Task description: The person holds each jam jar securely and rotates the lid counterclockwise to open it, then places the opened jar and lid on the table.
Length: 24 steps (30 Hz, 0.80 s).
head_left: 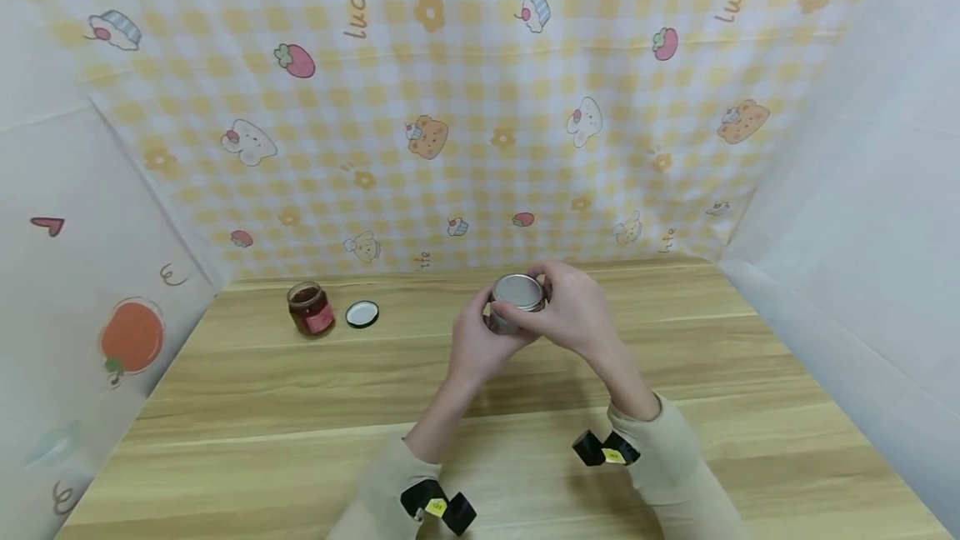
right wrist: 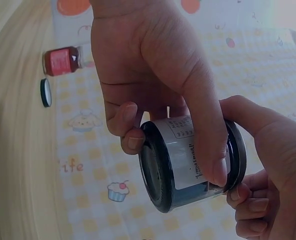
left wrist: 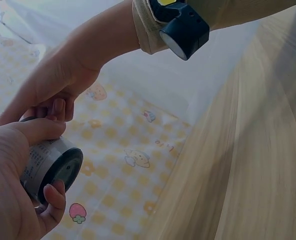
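Note:
A glass jar (right wrist: 188,160) with a white printed label is held up over the far part of the table. My left hand (head_left: 480,344) grips its body, with the thumb (right wrist: 210,150) lying across the label in the right wrist view. On top is a silver-grey lid (head_left: 519,291), and my right hand (head_left: 576,311) holds it with thumb and fingers around the rim. In the left wrist view the jar's dark base (left wrist: 65,172) tips toward the camera, one left fingertip at its edge.
To the left on the wooden table (head_left: 300,407) stands an uncovered jar (head_left: 311,311) of dark red contents with a pink label. A loose lid (head_left: 362,314) lies beside it, white inside up. A checkered cloth (head_left: 480,173) hangs behind, with pale side walls.

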Available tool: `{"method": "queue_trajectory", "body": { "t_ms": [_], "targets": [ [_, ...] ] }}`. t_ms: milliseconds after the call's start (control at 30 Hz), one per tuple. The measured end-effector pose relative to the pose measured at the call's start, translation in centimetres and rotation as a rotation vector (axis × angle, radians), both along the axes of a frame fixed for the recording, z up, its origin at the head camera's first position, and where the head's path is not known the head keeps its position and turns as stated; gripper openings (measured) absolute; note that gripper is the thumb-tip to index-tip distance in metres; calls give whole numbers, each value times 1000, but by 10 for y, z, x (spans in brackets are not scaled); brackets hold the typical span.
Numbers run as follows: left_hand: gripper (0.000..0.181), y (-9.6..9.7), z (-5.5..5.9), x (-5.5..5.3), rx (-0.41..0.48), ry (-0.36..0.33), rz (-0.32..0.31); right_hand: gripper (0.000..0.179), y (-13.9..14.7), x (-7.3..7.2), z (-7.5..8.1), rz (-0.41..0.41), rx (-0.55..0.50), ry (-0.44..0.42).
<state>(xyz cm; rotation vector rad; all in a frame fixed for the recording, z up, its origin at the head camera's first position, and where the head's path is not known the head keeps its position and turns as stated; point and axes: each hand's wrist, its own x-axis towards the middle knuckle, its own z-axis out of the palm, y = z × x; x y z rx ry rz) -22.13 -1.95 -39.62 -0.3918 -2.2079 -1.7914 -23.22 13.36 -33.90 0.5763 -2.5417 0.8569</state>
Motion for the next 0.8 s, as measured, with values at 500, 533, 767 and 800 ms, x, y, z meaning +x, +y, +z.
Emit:
{"method": "queue_trajectory", "body": {
  "t_ms": [500,533,767,800],
  "targets": [
    [60,-23,-2,6,-7,46,29,52,-20,-1,-5,54,3,78],
    [59,-23,-3,6,-9,51,31,52,-21,-1,-6,54,2,84],
    [58,-28,-2,5,4,52,34,55,-24,-2,-9,56,-17,118],
    [57,-28,-1,5,9,51,33,55,-24,-2,-10,58,-21,126]
  ]
}}
